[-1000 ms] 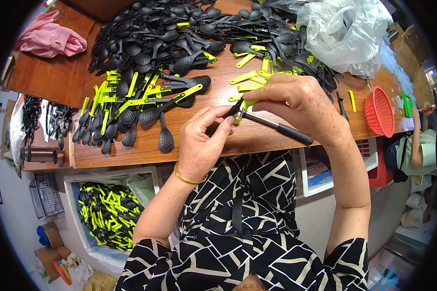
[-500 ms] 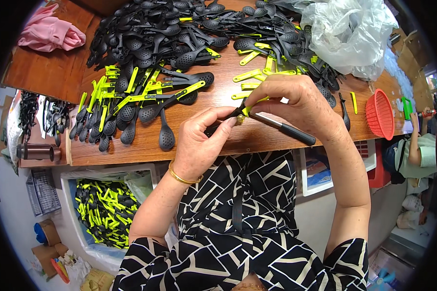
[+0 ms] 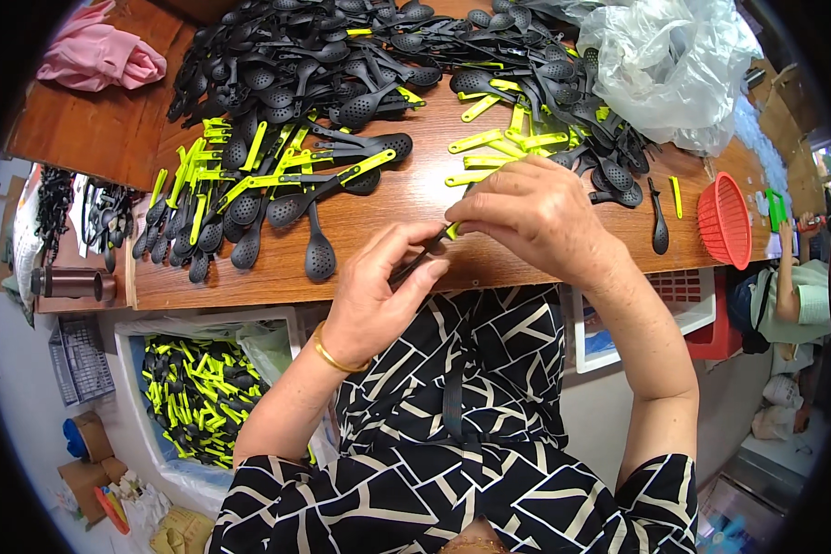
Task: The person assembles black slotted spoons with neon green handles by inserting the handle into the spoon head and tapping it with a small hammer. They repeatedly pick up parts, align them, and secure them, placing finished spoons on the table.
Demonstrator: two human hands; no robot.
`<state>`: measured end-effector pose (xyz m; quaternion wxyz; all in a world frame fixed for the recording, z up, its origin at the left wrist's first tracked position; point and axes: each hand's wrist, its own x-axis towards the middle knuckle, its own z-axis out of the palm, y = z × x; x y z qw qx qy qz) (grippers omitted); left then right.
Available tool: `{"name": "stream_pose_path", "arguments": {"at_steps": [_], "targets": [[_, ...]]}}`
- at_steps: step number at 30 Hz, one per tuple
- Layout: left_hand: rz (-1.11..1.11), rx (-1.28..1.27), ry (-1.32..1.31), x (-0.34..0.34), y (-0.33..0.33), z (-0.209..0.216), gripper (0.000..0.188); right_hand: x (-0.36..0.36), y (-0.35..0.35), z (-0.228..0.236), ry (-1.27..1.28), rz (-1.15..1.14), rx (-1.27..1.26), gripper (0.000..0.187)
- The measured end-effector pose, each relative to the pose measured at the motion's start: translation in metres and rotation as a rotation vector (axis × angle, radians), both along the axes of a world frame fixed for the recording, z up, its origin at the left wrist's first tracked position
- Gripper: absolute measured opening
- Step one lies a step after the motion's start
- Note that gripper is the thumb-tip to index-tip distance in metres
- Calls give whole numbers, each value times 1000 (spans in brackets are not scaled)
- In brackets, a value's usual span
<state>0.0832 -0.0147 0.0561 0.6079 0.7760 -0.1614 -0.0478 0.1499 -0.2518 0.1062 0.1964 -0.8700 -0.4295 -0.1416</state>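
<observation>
Left hand [image 3: 365, 295] pinches a dark spoon [image 3: 416, 262] between thumb and forefinger; right hand [image 3: 540, 217], fingertips bunched, grips its green handle [image 3: 451, 231] near the table [image 3: 392, 198].

Black utensil part [image 3: 428, 252], slanting up rightward between both hands [image 3: 377, 284], partly hidden, lime-green piece [image 3: 452, 231] against it

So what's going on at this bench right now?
A person holds a slim black piece in the left hand, while the right hand pinches at its end, where a yellow-green bit shows; the hands hide the rest. Beyond them lie a heap of black utensils and some loose yellow-green handles. Black spoons with yellow-green handles lie to the left, and a white-rimmed tub below holds many black and yellow-green pieces.
</observation>
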Motion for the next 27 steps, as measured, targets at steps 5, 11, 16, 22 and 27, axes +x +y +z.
{"name": "stream_pose_path", "arguments": {"at_steps": [5, 11, 16, 22, 27], "targets": [[-363, -478, 928, -12, 43, -20, 37, -17, 18, -48, -197, 150, 132, 18], [24, -613, 957, -62, 25, -52, 27, -37, 22, -85, -38, 210, 12, 27], [127, -558, 848, -71, 8, -55, 28, -48, 18, -64, 64, 129, 8, 28], [168, -590, 784, -76, -1, -61, 30, -55, -56, -50, -69, -520, -154, 34], [175, -614, 783, -76, -5, -59, 28, -50, -60, -56, 136, -385, 15, 25]]}}
